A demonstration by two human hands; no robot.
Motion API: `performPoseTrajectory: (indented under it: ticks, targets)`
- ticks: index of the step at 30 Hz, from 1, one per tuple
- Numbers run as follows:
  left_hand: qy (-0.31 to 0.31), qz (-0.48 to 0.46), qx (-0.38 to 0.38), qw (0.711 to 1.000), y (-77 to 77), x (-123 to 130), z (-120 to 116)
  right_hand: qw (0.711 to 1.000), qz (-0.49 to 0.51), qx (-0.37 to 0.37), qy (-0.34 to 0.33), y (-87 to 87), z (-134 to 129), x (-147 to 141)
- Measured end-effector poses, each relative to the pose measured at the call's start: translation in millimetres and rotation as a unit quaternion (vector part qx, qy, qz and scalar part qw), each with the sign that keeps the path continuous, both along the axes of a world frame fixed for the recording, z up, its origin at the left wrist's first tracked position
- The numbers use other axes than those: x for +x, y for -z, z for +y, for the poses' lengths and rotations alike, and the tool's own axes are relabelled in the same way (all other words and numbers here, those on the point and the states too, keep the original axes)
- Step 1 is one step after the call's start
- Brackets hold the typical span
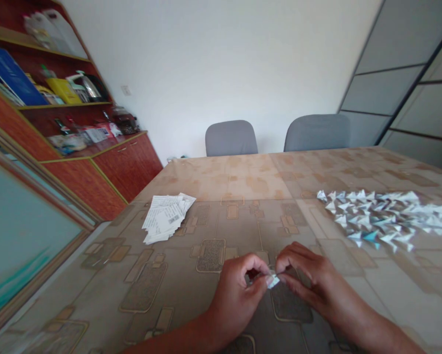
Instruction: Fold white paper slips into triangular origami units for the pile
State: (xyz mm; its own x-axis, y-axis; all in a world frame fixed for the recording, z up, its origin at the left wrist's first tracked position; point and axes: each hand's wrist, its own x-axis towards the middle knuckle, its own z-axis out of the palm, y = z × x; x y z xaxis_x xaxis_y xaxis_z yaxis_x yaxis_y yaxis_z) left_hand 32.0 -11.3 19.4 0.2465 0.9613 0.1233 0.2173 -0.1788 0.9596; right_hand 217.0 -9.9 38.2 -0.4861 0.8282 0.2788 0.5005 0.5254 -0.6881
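Observation:
Between my two hands is a small folded piece of paper point(273, 281), white with faint printing, held just above the table. My left hand point(239, 290) pinches its left side between thumb and forefinger. On the right side, the thumb and fingertips of my right hand point(313, 275) close on its edge. Much of the paper is covered by the fingertips, so its exact fold cannot be made out. A loose stack of printed paper slips point(165, 219) lies to the left, beyond my left hand. Rows of small folded paper pieces point(387, 214) with pointed tips stand at the right.
A patterned cover lies on the table point(221, 221). Two grey chairs point(231, 137) stand at the far edge against a white wall. Wooden shelves point(66, 105) with bottles, a kettle point(90, 87) and boxes are at the left; grey sliding panels point(394, 73) at the right.

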Motion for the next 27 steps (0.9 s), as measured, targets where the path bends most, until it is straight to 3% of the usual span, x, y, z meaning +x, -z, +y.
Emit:
performPoseTrajectory:
  ticks: [8, 16, 27]
  targets:
    - [0.011, -0.024, -0.032, 0.999, 4.1, 1.3, 1.5, 0.997, 0.050, -0.008, 0.050, 10.2, -1.4, -6.4]
    - [0.022, -0.049, -0.056, 0.997, 1.2, 0.0, 0.7, 0.999, 0.042, 0.014, 0.031, 5.6, -0.6, -5.0]
    - [0.021, -0.048, -0.060, 0.997, 2.3, -0.4, -0.3, 0.999, 0.038, -0.019, 0.024, 3.9, -1.7, -1.9]
